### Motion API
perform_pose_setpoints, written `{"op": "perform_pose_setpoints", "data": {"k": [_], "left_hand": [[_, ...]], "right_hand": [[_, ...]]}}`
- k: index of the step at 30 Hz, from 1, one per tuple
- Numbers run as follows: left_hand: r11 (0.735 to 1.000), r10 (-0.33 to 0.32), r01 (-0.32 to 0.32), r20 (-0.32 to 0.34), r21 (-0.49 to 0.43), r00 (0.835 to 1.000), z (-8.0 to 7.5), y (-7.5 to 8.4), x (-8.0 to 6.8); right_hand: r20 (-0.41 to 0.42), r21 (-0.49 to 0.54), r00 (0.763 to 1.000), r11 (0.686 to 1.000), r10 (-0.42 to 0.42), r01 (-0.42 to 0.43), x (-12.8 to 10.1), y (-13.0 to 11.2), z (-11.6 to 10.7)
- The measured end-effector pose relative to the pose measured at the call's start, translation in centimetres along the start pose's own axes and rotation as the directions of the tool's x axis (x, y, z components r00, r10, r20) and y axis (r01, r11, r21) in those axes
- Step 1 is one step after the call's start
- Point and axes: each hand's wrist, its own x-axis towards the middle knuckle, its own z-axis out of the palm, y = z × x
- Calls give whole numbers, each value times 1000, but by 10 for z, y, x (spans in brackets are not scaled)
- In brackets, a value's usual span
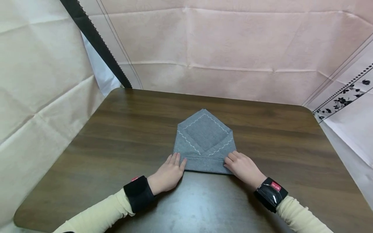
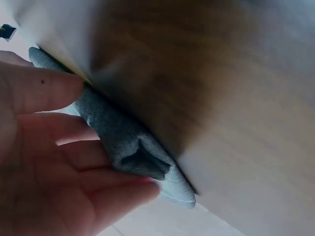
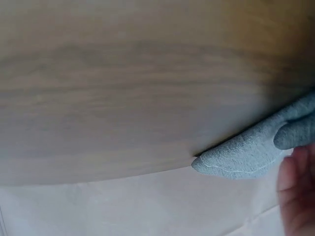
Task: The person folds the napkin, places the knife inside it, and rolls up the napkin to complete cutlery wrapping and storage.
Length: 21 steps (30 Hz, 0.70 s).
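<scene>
A blue-grey cloth (image 1: 205, 132) lies folded flat on the table, its far end pointed and its near edge a straight folded band. White wavy stitching runs along its folds. My left hand (image 1: 169, 173) rests with extended fingers on the near left corner; in the left wrist view those fingers touch the cloth (image 2: 118, 128) beside an open fold. At the near right corner, my right hand (image 1: 243, 166) has bent fingers and pinches the cloth's edge. The right wrist view shows the cloth (image 3: 241, 152) with only part of that hand (image 3: 298, 191).
The brown wooden table (image 1: 116, 139) has rounded far corners. Pale creased sheeting (image 1: 233, 42) hangs behind it and at the left side. A black strip (image 1: 99, 42) slants down to the far left corner, and a flower-patterned band (image 1: 344, 98) lies beyond the right side.
</scene>
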Motion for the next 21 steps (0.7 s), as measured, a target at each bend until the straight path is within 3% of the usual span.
{"op": "perform_pose_setpoints", "data": {"k": [2, 4, 7, 9, 13, 21], "left_hand": [[993, 22, -8, -113, 122, 993, 2, -1, 2], [969, 44, 14, -226, 245, 973, 3, -1, 6], [946, 68, 47, -336, 321, 939, 4, -2, 12], [950, 76, 39, -348, 311, 934, 2, -2, 16], [965, 109, -23, -319, 261, 942, 2, -5, 19], [981, 166, -126, -305, 148, 938, 6, -12, 22]], "right_hand": [[-20, -10, 998, 999, -53, 53, -2, -1, -2], [-33, -4, 995, 995, -97, 96, -4, -1, -4], [-21, 27, 994, 993, -111, 111, -8, -3, -8], [-8, 36, 993, 993, -114, 115, -11, -4, -10], [-3, 10, 995, 994, -105, 105, -15, -8, -11], [-20, -13, 999, 999, -33, 33, -12, -13, -7]]}}
